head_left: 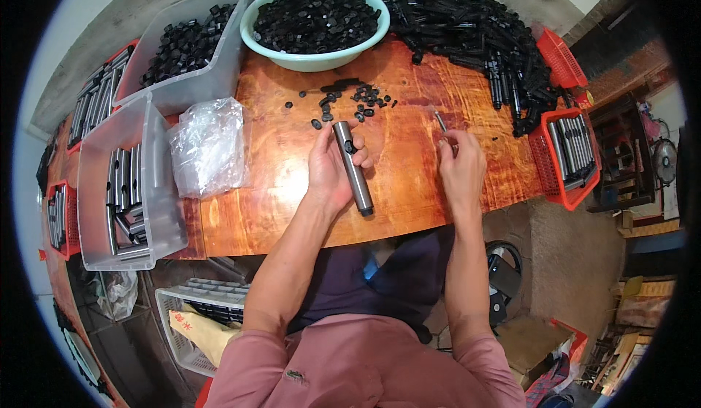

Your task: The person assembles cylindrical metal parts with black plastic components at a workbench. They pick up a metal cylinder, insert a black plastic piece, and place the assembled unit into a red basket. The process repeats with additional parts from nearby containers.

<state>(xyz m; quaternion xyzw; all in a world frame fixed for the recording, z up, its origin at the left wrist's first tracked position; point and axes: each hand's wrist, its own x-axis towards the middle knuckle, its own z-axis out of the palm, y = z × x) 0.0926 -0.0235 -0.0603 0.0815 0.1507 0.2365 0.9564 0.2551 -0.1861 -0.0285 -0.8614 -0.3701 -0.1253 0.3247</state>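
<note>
My left hand (326,170) is wrapped round a grey metal tube (355,178), which is tilted with its lower end toward me. A black piece (350,147) sits in an opening on the tube's side, and the lower end is black as well. To the right, my right hand (465,161) pinches a thin metal rod (439,120); its lower part is hidden by the fingers. Beyond the left hand, small black plastic pieces (367,101) lie scattered on the wooden table (285,222).
A pale green bowl (321,63) and a clear bin (175,101) hold black pieces at the back. Black parts (467,28) are heaped at back right. Tubes fill a clear bin (164,218) and a red basket (544,163). A plastic bag (209,149) lies at left.
</note>
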